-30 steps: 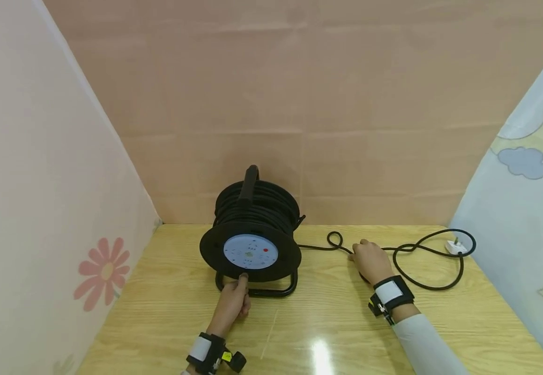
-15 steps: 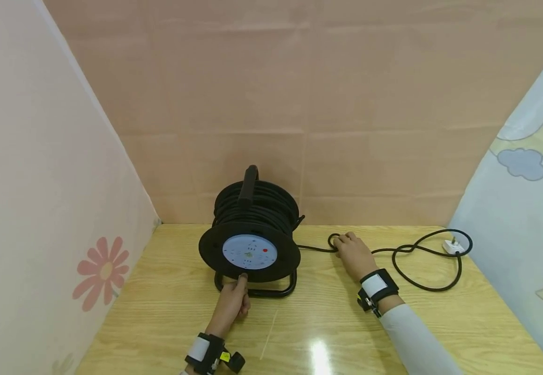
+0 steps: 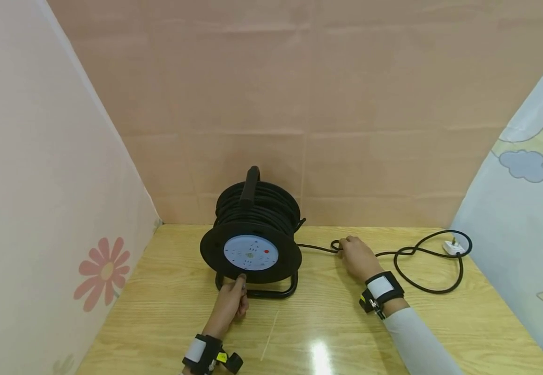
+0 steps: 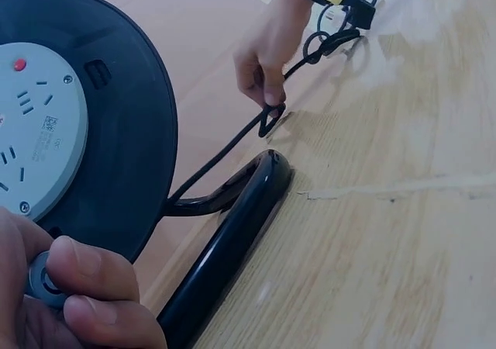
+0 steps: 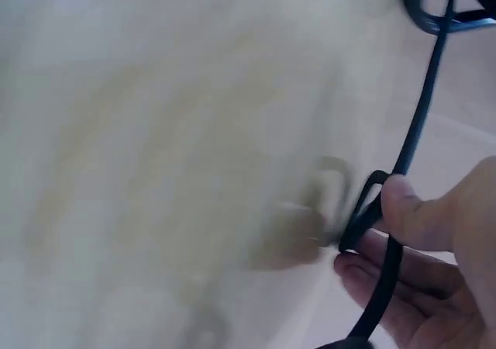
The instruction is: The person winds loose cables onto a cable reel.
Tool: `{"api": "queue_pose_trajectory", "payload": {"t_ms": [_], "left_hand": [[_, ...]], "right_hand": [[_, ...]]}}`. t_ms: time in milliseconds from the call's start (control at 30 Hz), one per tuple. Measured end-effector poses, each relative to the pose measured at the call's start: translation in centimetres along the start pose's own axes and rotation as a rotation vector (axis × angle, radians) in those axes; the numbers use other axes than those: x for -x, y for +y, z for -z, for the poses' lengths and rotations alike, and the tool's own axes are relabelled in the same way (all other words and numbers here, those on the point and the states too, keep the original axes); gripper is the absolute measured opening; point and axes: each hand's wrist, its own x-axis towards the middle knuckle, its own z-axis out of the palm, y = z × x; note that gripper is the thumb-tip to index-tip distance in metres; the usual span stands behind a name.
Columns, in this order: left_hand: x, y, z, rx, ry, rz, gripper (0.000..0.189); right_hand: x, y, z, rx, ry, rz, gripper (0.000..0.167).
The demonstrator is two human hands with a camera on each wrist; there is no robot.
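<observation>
A black cable reel (image 3: 215,255) with a white socket panel (image 3: 251,252) and a red button stands at the middle-left of the table. At the lower rim of its front disc, my left hand (image 3: 228,307) grips a small grey knob (image 4: 40,281), partly hidden by the fingers in the left wrist view. To the right of the reel, my right hand (image 3: 359,259) pinches the black cable (image 5: 418,124) between thumb and fingers, just beside a small loop in it. From this hand the cable runs left to the reel and right to a loose coil.
The loose coil (image 3: 456,284) ends in a white plug (image 3: 453,247) near the right wall. Under the reel is a black tubular stand (image 4: 225,256). A brown backdrop (image 3: 369,130) rises behind the wooden table (image 3: 308,323), with patterned walls on both sides.
My right hand has shifted left along the cable to the small loop, then slightly back to the right. That loop looks smaller now. The left hand has barely moved.
</observation>
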Motion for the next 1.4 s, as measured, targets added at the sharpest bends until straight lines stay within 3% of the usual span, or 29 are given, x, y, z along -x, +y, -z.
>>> {"api": "queue_pose_trajectory", "payload": {"t_ms": [67, 233, 400, 700, 1100, 1400], "left_hand": [[0.1, 0.0, 0.1, 0.001, 0.008, -0.003, 0.052], [0.3, 0.1, 0.3, -0.001, 0.021, -0.021, 0.054], [0.3, 0.0, 0.7, 0.027, 0.031, -0.023, 0.056], [0.5, 0.6, 1.4, 0.060, 0.102, -0.029, 0.060], [0.7, 2.7, 3.8, 0.097, 0.181, -0.057, 0.059], [0.9, 4.3, 4.7, 0.129, 0.195, -0.091, 0.054]], "right_hand": [[0.0, 0.0, 0.3, -0.034, -0.007, -0.026, 0.003], [-0.3, 0.1, 0.6, -0.059, -0.010, -0.056, 0.007], [-0.5, 0.3, 0.9, -0.143, -0.050, -0.142, 0.015], [0.0, 0.8, 0.7, -0.246, -0.060, -0.212, 0.018], [1.6, 0.6, 0.9, -0.165, 0.095, -0.102, 0.013], [2.5, 0.0, 0.7, -0.167, 0.098, -0.077, 0.012]]}}
